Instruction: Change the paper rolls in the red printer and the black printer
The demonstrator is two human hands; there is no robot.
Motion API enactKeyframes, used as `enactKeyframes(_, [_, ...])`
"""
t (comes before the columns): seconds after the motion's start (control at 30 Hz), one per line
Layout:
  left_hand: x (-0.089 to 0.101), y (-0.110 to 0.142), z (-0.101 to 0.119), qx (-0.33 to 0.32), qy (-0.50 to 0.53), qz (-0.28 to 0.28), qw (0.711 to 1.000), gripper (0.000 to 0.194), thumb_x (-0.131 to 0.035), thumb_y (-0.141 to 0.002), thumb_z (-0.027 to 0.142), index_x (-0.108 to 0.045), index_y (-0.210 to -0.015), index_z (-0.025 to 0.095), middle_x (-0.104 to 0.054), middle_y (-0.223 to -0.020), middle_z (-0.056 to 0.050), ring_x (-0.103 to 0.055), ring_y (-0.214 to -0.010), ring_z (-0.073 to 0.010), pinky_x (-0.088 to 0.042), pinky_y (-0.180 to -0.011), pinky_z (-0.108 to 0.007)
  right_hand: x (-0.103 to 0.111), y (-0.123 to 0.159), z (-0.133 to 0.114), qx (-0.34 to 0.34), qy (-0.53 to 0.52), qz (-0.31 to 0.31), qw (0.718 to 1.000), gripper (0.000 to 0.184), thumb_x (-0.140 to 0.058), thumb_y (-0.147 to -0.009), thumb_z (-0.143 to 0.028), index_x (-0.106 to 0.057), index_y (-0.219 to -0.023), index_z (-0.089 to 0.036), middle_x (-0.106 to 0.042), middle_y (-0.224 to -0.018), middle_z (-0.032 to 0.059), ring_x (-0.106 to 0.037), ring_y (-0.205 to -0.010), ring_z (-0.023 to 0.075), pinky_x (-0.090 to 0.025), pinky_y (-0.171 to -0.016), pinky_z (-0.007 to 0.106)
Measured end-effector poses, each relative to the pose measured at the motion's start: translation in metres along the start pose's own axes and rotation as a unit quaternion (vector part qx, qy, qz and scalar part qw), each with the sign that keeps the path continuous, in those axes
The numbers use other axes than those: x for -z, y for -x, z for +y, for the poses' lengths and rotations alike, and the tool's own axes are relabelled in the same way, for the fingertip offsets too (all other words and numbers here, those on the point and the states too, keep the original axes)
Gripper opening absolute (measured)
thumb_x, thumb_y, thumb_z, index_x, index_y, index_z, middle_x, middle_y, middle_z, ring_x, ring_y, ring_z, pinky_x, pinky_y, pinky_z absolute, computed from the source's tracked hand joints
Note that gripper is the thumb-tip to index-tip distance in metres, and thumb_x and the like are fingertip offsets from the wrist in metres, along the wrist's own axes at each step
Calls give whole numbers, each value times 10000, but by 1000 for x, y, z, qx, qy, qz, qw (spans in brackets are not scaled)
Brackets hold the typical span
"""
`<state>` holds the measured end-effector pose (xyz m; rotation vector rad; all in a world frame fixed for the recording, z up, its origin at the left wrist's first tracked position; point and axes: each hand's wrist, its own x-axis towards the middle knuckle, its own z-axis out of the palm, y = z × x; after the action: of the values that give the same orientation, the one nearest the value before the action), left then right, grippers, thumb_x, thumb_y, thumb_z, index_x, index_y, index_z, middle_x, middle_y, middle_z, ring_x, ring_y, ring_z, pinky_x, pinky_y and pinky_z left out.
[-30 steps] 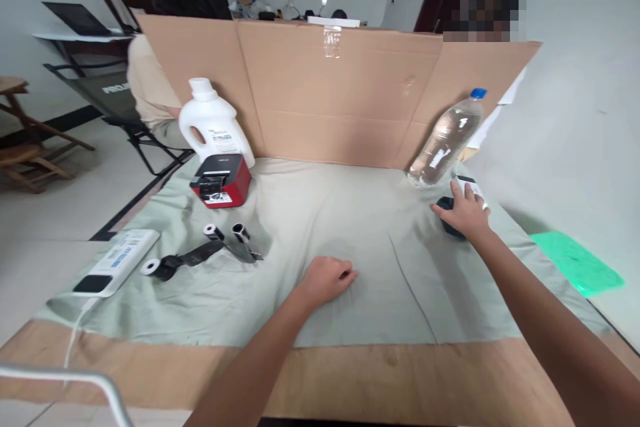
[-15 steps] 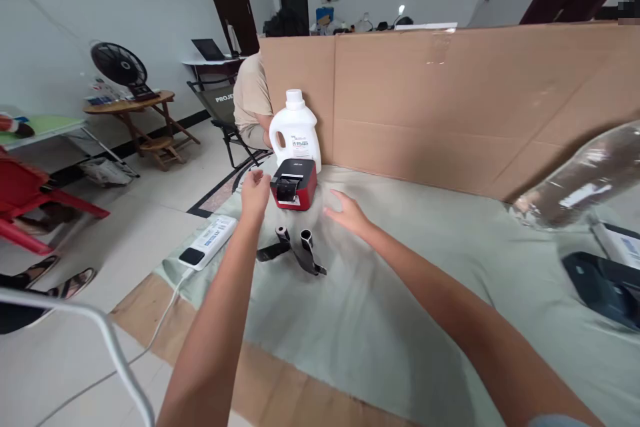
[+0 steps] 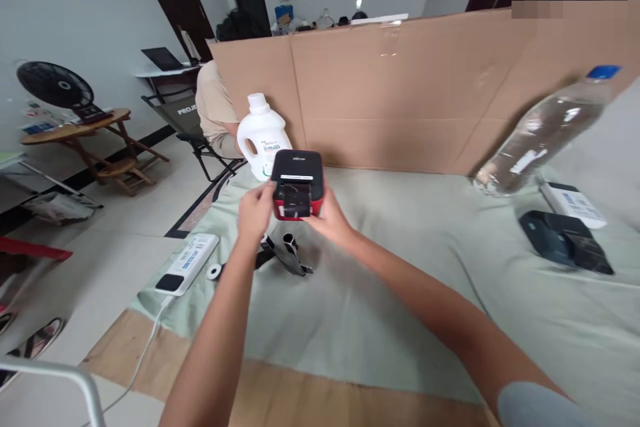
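A small red and black label printer [image 3: 297,184] is held between both hands above the green cloth [image 3: 380,293]. My left hand [image 3: 254,212] grips its left side with curled fingers. My right hand [image 3: 330,219] cups its right side and underside. Just below the printer lie black ribbon rolls on spools [image 3: 286,255] and a small white roll [image 3: 215,272]. A white detergent jug [image 3: 262,138] stands behind the printer against the cardboard wall [image 3: 410,87].
A white power strip [image 3: 187,263] with a cable lies at the cloth's left edge. A clear water bottle [image 3: 543,133] leans at the right, with a black device [image 3: 565,248] and a white box [image 3: 573,203] beside it. A person sits in a chair [image 3: 213,113] behind the cardboard.
My view swung left. Both hands reached to the printer and closed on its sides; it now sits raised between them, nearer than where it stood by the jug.
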<state>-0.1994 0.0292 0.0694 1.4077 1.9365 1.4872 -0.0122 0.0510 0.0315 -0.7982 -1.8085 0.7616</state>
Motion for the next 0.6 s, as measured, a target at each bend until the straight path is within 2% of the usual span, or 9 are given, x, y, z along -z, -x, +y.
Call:
enactKeyframes(0.07, [-25,54,29,-51,12,-9,999,442,-509,-939,500,-771,-1052,163,-794,-1004,-79,-686,-1066,-301,-546,-917,-358,51,37,-11,29,38,28,998,926,-766,-811,-461,-282,-1573,-252,-537,-1475,114,-492,-1391,341,-407,-1165,486])
enactKeyframes(0.13, [-56,110,49,-72,48,-22,996,468,-443,-986,483,-759,-1142,177,-786,-1093,-87,-684,-1128,-292,-537,-979,-367,97,82,-16,34,98,51,993,1017,-758,-811,-464,-174,-1617,-257,-464,-1544,127,-448,-1432,347,-386,-1182,505])
enactKeyframes(0.2, [-86,158,56,-76,96,-55,991,473,-400,-1011,441,-725,-1240,185,-758,-1209,-93,-658,-1224,-270,-519,-1049,-362,133,126,-14,22,166,62,984,1041,-725,-825,-463,-107,-1635,-248,-424,-1571,153,-436,-1444,359,-385,-1178,539])
enactKeyframes(0.27, [-110,190,55,-82,131,-101,983,477,-392,-1017,411,-685,-1316,182,-715,-1310,-95,-626,-1294,-248,-486,-1116,-354,158,163,-7,7,217,64,974,1060,-700,-824,-488,-75,-1641,-236,-439,-1558,174,-452,-1432,373,-408,-1158,564])
enactKeyframes(0.33, [-125,206,49,-96,137,-148,975,478,-411,-1015,405,-653,-1364,186,-679,-1372,-90,-614,-1318,-235,-468,-1145,-351,172,186,1,-13,243,63,968,1052,-677,-828,-530,-78,-1641,-236,-479,-1527,180,-474,-1415,382,-432,-1136,577])
enactKeyframes(0.4, [-132,209,42,-106,129,-173,971,484,-420,-1015,405,-629,-1395,189,-657,-1404,-90,-617,-1314,-228,-472,-1145,-348,175,197,9,-35,247,62,966,1031,-652,-844,-564,-88,-1639,-230,-500,-1502,186,-483,-1406,387,-439,-1124,587])
enactKeyframes(0.6, [-133,200,29,-104,111,-184,971,504,-396,-1029,380,-561,-1462,182,-613,-1459,-95,-575,-1361,-228,-438,-1176,-366,162,197,22,-77,223,52,970,1081,-646,-865,-581,-31,-1647,-157,-453,-1521,228,-430,-1438,396,-403,-1143,593])
